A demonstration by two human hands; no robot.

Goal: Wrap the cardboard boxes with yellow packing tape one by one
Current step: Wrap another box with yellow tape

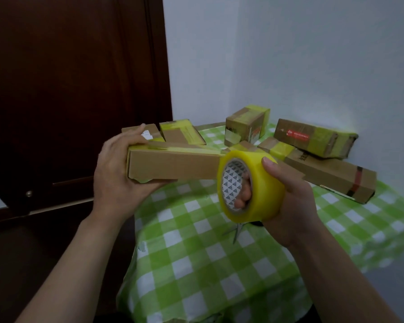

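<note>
My left hand (pixel 117 173) grips the left end of a long flat cardboard box (pixel 173 166), held in the air above the table. A strip of yellow tape runs along the box's top edge to the roll. My right hand (pixel 287 197) holds the roll of yellow packing tape (pixel 250 185) at the box's right end, fingers through the core and thumb on the outer face. Several other cardboard boxes lie at the back of the table, among them a small upright one (pixel 245 127) and a tilted one (pixel 315 138), both with yellow tape on them.
The table wears a green and white checked cloth (pixel 196 252). Scissors (pixel 237 231) lie on it just under the tape roll. A long box (pixel 331 176) lies at the right. A dark wooden door (pixel 68 89) stands to the left, a white wall behind.
</note>
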